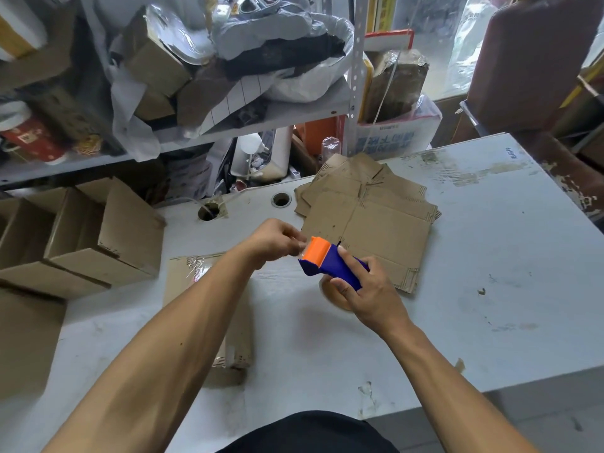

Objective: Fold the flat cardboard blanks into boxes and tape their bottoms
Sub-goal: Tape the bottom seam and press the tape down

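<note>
Currently both hands are raised over the middle of the desk [490, 256]. Right hand [369, 289] grips the blue-and-orange tape dispenser [330, 263], fingers curled round its body, tape roll partly hidden under the palm. Left hand [274, 240] pinches at the dispenser's orange end; whether it has the tape end is too small to tell. Folded box [202, 289] lies on the desk under the left forearm, toward the near-left edge, tape visible on its top. Stack of flat cardboard blanks [369, 204] sits near the far edge, behind the dispenser. Finished boxes [98, 237] are piled off the desk's left edge.
</note>
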